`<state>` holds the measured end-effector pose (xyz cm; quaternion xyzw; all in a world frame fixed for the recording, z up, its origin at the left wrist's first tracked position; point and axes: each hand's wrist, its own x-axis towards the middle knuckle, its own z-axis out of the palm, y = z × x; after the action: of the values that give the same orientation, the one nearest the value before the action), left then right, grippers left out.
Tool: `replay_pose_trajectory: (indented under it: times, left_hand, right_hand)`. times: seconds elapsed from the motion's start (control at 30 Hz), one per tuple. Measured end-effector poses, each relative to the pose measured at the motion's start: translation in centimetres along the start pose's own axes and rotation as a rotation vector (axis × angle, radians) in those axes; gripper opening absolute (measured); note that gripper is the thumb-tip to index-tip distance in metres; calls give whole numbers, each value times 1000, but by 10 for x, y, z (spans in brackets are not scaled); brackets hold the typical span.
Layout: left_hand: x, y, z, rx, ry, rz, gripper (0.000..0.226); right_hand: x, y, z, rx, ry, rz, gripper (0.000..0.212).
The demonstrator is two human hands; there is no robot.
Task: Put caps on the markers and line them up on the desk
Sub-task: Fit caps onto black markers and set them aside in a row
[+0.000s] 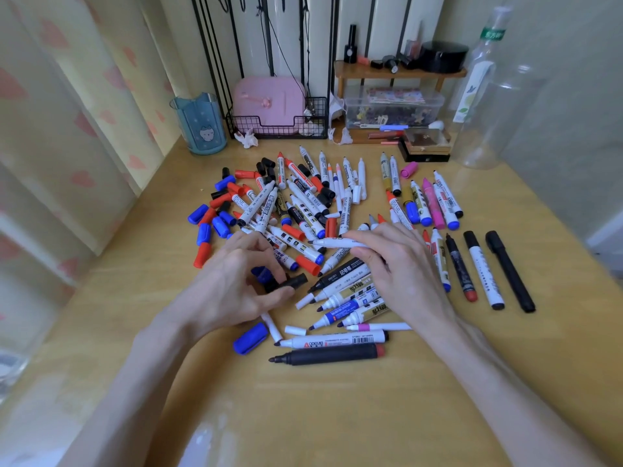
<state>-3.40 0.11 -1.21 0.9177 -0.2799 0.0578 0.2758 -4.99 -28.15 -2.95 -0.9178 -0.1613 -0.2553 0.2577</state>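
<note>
A big heap of uncapped markers [296, 203] and loose red, blue and black caps covers the middle of the wooden desk [337, 416]. My right hand [397, 271] holds a white marker [337, 243] level, its dark tip pointing left. My left hand [236, 281] pinches a black cap [293, 282] just above the desk, left of and below that tip. A row of capped markers [492, 271] lies side by side at the right. More uncapped markers [344, 308] lie fanned out under my right hand.
A blue cup [202, 124], a wire basket with a pink case [269, 106], a wooden shelf [397, 74], a clear box and a tall plastic bottle [485, 89] stand along the back. A curtain hangs at the left. A loose blue cap [251, 338] lies near my left wrist.
</note>
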Motion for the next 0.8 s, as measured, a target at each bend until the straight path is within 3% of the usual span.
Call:
replay_pose_trajectory:
  times: [0.13, 0.3, 0.8]
  left_hand:
    - [0, 1, -7, -131, 72, -106, 17]
    - [1, 4, -3, -245, 88, -119, 18]
    - [4, 7, 3, -220, 89, -26, 26]
  right_hand:
    - [0, -1, -2, 5, 0, -22, 28]
    - [0, -3, -2, 26, -19, -71, 28]
    - [-1, -12, -1, 17, -21, -121, 30]
